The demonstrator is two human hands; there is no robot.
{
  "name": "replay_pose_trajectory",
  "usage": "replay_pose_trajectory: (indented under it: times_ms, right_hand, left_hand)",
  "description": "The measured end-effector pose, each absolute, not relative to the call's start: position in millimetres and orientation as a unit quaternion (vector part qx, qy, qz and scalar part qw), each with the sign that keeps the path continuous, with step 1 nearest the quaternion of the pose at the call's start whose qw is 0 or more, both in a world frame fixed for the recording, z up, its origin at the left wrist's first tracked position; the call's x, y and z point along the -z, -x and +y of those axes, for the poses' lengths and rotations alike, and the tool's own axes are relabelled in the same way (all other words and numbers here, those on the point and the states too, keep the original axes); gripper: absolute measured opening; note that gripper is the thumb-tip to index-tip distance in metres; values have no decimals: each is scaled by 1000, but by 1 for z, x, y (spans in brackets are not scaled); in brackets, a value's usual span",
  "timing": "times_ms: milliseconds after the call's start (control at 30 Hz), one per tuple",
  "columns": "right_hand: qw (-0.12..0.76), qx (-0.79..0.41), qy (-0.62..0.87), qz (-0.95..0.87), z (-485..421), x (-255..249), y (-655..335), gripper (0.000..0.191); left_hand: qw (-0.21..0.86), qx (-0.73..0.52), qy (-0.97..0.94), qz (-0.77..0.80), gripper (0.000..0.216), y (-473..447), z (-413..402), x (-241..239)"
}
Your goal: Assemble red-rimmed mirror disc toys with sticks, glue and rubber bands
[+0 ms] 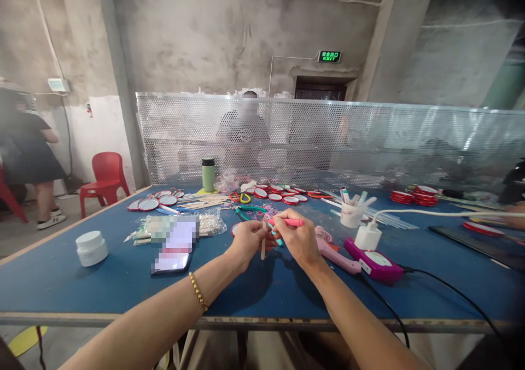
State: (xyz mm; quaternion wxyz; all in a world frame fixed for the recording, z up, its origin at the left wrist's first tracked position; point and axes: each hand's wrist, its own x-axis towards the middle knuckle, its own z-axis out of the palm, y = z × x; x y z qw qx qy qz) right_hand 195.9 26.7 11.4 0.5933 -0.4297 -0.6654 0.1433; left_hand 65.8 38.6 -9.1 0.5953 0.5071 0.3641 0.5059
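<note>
Over the middle of the table, my left hand (248,241) pinches a small flat wooden craft stick (263,248), whose lower end points down. A pinkish-red marker (289,222) lies in the closed fingers of my right hand (298,241), its tip end close to the stick. Whether the tip touches the wood I cannot tell. Just behind my hands are teal-handled pliers (245,212) and a scatter of small colourful bits. Right of my right hand lies a pink glue gun (338,256).
A phone (174,247), a bag of sticks (211,222) and a white jar (91,248) lie left. On the right are a cup of markers (351,215) and a purple power strip (379,266) with cables. Red-rimmed discs (275,197) and a green bottle (208,175) stand before a perforated screen (180,135).
</note>
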Motion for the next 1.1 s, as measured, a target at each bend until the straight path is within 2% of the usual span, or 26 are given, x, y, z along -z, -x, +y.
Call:
replay_pose_trajectory:
  times_ms: [1100]
  right_hand:
    - [586,-121,442,-668,31,-6,-198,17]
  left_hand:
    - [595,-504,-502,376,9,-66,37,6]
